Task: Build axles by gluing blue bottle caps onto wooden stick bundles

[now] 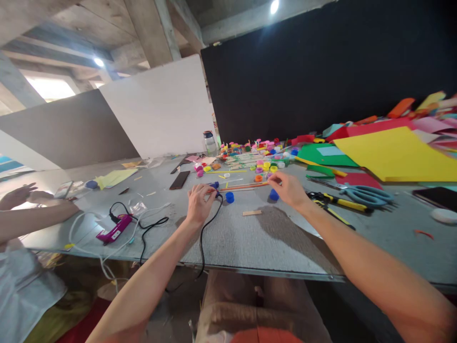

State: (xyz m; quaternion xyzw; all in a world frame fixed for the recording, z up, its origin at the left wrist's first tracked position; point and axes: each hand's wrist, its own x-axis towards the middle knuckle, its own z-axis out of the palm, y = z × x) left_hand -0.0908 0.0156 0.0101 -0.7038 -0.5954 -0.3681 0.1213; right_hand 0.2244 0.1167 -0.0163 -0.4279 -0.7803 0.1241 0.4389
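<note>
Head view: hands by a cap (pixel 273 194) on the table (pixel 250 243).
Left hand (pixel 200 202) grip clamped on a tool (pixel 214 186) left of the cap; right hand (pixel 291 190) grip apart, beside it.

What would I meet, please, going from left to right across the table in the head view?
Co-worker's hand → purple glue gun → dark phone → left hand → blue cap → wooden stick → right hand → blue-handled scissors → second dark phone.
</note>
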